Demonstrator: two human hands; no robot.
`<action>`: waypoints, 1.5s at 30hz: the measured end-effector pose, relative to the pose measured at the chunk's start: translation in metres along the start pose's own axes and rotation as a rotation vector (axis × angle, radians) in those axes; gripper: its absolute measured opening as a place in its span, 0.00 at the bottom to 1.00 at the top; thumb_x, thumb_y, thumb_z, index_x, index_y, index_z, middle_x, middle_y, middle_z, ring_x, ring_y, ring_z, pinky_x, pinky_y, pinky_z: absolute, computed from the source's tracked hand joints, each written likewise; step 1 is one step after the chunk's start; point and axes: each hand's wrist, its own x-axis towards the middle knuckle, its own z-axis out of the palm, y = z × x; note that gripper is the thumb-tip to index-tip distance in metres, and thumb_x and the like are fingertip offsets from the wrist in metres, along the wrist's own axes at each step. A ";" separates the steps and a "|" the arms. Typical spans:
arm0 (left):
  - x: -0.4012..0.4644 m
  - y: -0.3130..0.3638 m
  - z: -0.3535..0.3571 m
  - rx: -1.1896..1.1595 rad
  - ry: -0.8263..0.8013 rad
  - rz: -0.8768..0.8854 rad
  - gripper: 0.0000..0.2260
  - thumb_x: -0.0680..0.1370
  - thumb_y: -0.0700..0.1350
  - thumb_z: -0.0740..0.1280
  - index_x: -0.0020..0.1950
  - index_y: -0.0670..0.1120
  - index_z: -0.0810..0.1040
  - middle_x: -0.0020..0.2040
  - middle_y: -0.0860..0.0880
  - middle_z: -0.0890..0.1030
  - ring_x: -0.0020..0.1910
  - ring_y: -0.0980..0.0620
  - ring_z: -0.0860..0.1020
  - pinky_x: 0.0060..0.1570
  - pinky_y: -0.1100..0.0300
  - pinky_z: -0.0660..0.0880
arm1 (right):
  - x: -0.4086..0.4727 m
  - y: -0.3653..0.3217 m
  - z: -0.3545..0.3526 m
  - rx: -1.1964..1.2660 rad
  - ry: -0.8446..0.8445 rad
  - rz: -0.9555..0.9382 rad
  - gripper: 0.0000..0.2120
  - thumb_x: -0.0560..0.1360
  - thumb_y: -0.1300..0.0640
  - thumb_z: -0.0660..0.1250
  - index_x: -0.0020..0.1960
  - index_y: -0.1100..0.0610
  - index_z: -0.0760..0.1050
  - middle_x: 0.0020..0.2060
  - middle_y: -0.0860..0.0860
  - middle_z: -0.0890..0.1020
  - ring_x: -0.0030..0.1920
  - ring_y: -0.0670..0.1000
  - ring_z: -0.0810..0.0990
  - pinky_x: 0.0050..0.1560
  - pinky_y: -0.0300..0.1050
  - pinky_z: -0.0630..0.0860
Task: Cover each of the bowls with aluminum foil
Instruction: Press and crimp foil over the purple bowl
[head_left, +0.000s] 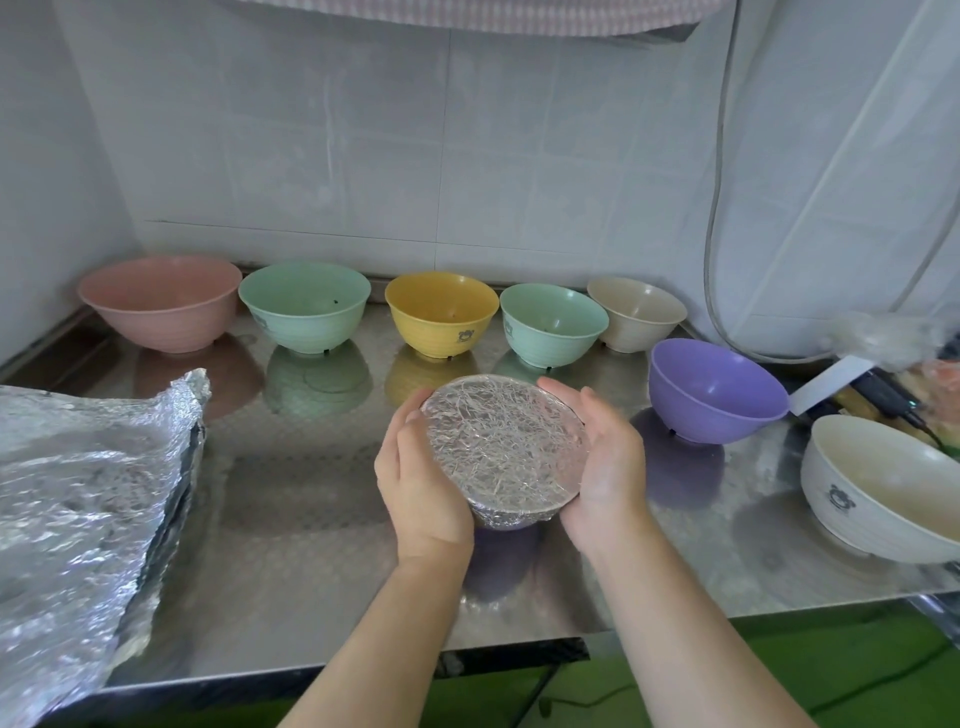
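Head view: uncovered bowls (440, 313) ring hands (511, 457), foil-covered bowl (504, 447).

Soft even daylight; steel counter (291, 545) glares; edges warp, blur.

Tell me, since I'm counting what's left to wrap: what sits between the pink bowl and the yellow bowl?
One uncovered green bowl stands between the pink bowl and the yellow bowl in the back row, as the head view shows.
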 end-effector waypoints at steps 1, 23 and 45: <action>0.002 0.001 0.000 -0.014 -0.009 -0.021 0.14 0.84 0.41 0.59 0.61 0.46 0.84 0.48 0.59 0.87 0.50 0.62 0.83 0.43 0.71 0.77 | -0.002 -0.002 0.001 0.003 0.008 -0.004 0.20 0.84 0.51 0.62 0.66 0.64 0.82 0.61 0.65 0.85 0.65 0.65 0.83 0.73 0.64 0.74; 0.000 -0.004 -0.005 0.058 -0.051 0.011 0.17 0.82 0.50 0.60 0.64 0.48 0.82 0.58 0.52 0.85 0.61 0.54 0.82 0.65 0.50 0.76 | -0.008 0.022 0.008 0.220 0.070 -0.026 0.18 0.85 0.48 0.59 0.54 0.59 0.82 0.51 0.60 0.86 0.57 0.62 0.84 0.64 0.57 0.77; 0.007 0.004 -0.016 0.174 -0.178 0.047 0.14 0.82 0.52 0.62 0.63 0.50 0.82 0.54 0.56 0.86 0.57 0.59 0.82 0.55 0.61 0.76 | 0.036 -0.034 -0.009 -0.316 -0.169 -0.075 0.24 0.85 0.48 0.59 0.67 0.65 0.81 0.63 0.56 0.86 0.66 0.52 0.83 0.76 0.52 0.71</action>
